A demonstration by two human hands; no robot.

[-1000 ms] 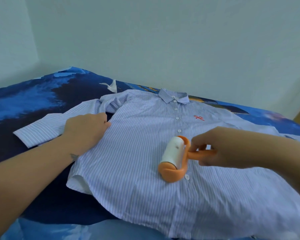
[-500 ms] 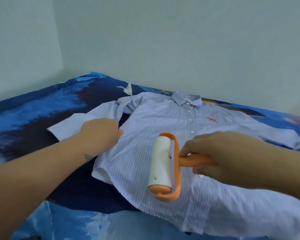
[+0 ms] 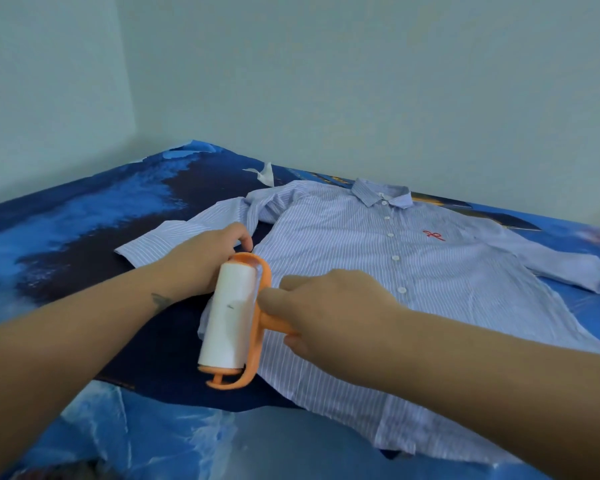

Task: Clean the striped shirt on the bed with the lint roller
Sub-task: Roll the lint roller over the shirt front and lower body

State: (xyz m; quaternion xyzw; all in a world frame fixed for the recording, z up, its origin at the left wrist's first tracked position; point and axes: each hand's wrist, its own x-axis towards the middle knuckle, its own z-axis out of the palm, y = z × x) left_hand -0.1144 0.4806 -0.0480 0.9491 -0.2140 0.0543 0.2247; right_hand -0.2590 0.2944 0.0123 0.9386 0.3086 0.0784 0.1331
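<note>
The striped shirt (image 3: 378,271) lay flat and buttoned on the bed (image 3: 84,220), collar far from the grip. The lint roller (image 3: 231,320), white with an orange frame, stood at the shirt's edge, left of the grip on its handle.

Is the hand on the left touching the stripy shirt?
Touching. The head view shows the left hand pressed flat on the striped shirt near its sleeve, with no gap under the palm.

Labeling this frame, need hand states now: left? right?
Left hand: flat on the striped shirt, holding nothing.
Right hand: closed on the lint roller handle.
</note>
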